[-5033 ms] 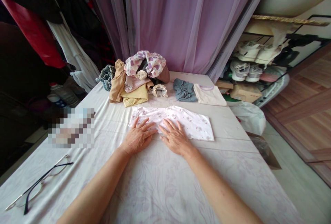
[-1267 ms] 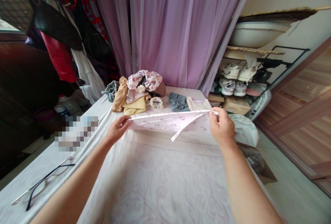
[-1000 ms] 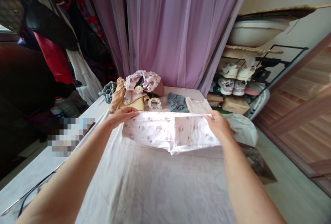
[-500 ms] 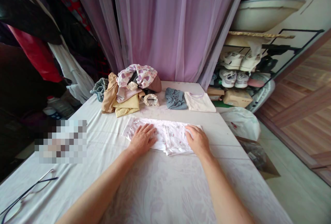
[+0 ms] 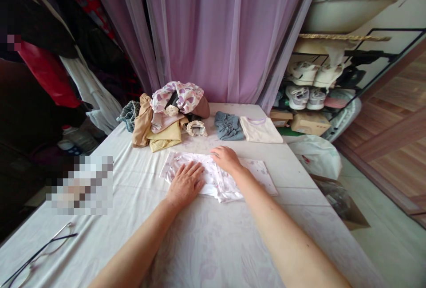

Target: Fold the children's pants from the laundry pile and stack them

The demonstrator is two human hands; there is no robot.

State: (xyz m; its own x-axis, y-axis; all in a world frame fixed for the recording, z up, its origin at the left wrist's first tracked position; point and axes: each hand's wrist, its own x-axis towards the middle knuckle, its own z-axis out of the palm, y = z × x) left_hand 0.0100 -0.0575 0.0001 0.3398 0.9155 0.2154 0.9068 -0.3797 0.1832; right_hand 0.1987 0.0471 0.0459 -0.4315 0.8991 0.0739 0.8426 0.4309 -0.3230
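A white garment with a small pinkish print [image 5: 256, 170] lies folded into a wide strip on the table; its exact kind does not show. Flat on its left part rests my left hand [image 5: 187, 182], fingers stretched out. My right hand [image 5: 228, 159] is at the garment's far edge near the middle, fingers bent and thumb close to them, pinching the cloth there. Loose folds bunch between the two hands. Behind are a folded grey-blue garment [image 5: 229, 126] and a folded cream top with a lilac neckline [image 5: 261, 129], side by side.
A heap of clothes [image 5: 166, 135] sits at the back left of the cloth-covered table [image 5: 199, 243], with a cream scrunchie [image 5: 196, 128] beside it. Glasses [image 5: 43, 252] lie at the near left. A purple curtain [image 5: 206, 35] hangs behind; a shoe rack [image 5: 369, 53] stands right.
My right hand has moved left and away from me, from the garment's right end to its far edge near the middle. My left hand stays on the left part.
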